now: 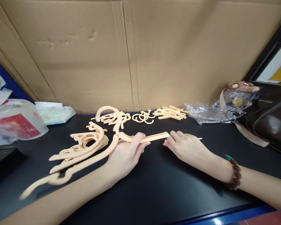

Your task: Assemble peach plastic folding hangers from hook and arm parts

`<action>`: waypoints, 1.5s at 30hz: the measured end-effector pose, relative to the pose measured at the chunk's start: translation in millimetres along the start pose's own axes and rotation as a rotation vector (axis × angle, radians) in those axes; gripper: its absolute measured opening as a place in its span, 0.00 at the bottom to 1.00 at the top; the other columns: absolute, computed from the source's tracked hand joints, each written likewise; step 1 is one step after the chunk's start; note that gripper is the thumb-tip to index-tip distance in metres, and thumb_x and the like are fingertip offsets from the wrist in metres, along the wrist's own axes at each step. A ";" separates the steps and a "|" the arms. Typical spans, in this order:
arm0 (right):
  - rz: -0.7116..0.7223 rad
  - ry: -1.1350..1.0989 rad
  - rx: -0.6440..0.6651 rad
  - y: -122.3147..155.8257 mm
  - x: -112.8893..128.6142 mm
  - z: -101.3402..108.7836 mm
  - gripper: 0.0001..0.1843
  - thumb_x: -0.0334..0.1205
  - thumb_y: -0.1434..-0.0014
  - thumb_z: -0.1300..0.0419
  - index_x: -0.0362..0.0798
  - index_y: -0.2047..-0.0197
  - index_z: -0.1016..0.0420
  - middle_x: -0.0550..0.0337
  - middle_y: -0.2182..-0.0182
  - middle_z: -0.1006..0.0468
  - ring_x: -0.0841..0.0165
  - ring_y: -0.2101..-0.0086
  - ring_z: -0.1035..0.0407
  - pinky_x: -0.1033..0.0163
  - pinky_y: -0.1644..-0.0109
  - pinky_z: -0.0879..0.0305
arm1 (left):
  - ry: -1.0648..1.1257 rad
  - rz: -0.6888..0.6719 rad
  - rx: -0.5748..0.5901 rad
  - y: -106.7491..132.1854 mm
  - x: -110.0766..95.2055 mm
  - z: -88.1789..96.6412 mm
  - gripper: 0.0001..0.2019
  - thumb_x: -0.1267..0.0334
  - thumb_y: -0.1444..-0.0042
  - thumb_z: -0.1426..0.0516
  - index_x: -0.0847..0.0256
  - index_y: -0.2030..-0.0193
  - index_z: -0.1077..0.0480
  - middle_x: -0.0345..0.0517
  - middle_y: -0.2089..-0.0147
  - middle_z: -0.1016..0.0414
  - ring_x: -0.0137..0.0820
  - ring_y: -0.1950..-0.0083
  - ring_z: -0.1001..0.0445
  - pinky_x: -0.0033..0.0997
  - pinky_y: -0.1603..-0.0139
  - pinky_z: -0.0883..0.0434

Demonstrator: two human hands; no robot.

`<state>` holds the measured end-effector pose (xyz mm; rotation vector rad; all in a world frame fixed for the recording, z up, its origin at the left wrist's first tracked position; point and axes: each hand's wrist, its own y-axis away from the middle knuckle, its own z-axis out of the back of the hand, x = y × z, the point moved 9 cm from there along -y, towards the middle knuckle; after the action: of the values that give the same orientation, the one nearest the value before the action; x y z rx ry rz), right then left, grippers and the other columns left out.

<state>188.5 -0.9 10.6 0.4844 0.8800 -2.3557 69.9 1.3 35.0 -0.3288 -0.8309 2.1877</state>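
My left hand (126, 156) is clamped on 1 arm of a beige hanger (116, 139) raised over the black table (149, 187). My right hand (189, 148) pinches a slim strip (200, 138) just beside that arm's tip. I seem to be joining the 2; that calls for a steady hanger and lined-up ends. Stacked hanger parts (71, 155) crowd my left; loose hooks (143, 117), a strip pile (172, 112) and crinkled plastic (201, 114) lie behind, out of the way.

Room over front tabletop (140, 193), hangers (74, 153) crowding left
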 end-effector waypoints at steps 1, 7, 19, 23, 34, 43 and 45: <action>0.024 -0.025 0.016 0.4 1.7 -3.8 0.15 0.40 0.32 0.52 0.45 0.69 0.35 0.58 0.75 0.30 0.67 0.76 0.36 0.62 0.75 0.56 | -0.014 -0.003 -0.020 -0.2 -1.3 2.8 0.13 0.59 0.31 0.59 0.60 0.58 0.38 0.34 0.77 0.28 0.24 0.80 0.28 0.20 0.78 0.35; -0.111 -0.195 0.076 -1.5 -23.5 -4.7 0.13 0.44 0.34 0.50 0.46 0.68 0.34 0.60 0.74 0.28 0.67 0.74 0.31 0.64 0.76 0.53 | -0.061 -0.092 -0.023 0.9 -16.0 4.0 0.13 0.59 0.31 0.58 0.59 0.61 0.37 0.38 0.74 0.26 0.27 0.77 0.27 0.24 0.75 0.34; -0.186 -0.349 0.005 -1.4 -32.6 5.2 0.19 0.54 0.35 0.51 0.45 0.61 0.36 0.58 0.69 0.26 0.68 0.73 0.29 0.65 0.74 0.44 | -0.080 -0.001 0.031 0.0 -3.5 -3.4 0.10 0.61 0.33 0.56 0.61 0.61 0.37 0.35 0.80 0.32 0.26 0.82 0.33 0.22 0.81 0.43; -0.160 -0.377 0.082 -2.5 -25.5 -0.6 0.21 0.54 0.32 0.56 0.45 0.62 0.36 0.58 0.69 0.27 0.68 0.72 0.29 0.65 0.75 0.45 | -0.083 -0.011 0.047 0.7 -6.0 -6.3 0.11 0.61 0.32 0.56 0.60 0.62 0.37 0.35 0.80 0.33 0.26 0.82 0.33 0.22 0.81 0.43; -0.193 -0.161 0.010 -2.4 -19.0 5.0 0.20 0.48 0.30 0.59 0.45 0.66 0.36 0.60 0.73 0.30 0.68 0.75 0.31 0.64 0.80 0.54 | -0.054 0.030 0.065 0.7 -1.7 -10.4 0.11 0.59 0.32 0.56 0.60 0.62 0.37 0.33 0.82 0.35 0.25 0.83 0.34 0.22 0.81 0.43; -0.139 -0.037 -0.060 -3.3 -11.9 15.0 0.15 0.42 0.31 0.53 0.46 0.70 0.37 0.62 0.76 0.33 0.68 0.78 0.34 0.63 0.79 0.55 | -0.047 0.046 0.070 2.3 -1.7 -11.0 0.11 0.60 0.33 0.56 0.59 0.63 0.37 0.32 0.83 0.35 0.26 0.84 0.33 0.22 0.82 0.44; -0.134 -0.019 -0.064 -3.0 -10.7 15.3 0.15 0.41 0.32 0.52 0.46 0.70 0.37 0.62 0.76 0.33 0.69 0.78 0.34 0.63 0.78 0.54 | -0.045 0.059 0.071 1.7 -0.8 -10.8 0.11 0.59 0.33 0.56 0.59 0.63 0.36 0.32 0.84 0.36 0.26 0.84 0.34 0.21 0.82 0.44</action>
<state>192.9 -5.3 28.5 0.3873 1.0045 -2.4395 74.6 4.8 25.7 -0.2729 -0.7750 2.2813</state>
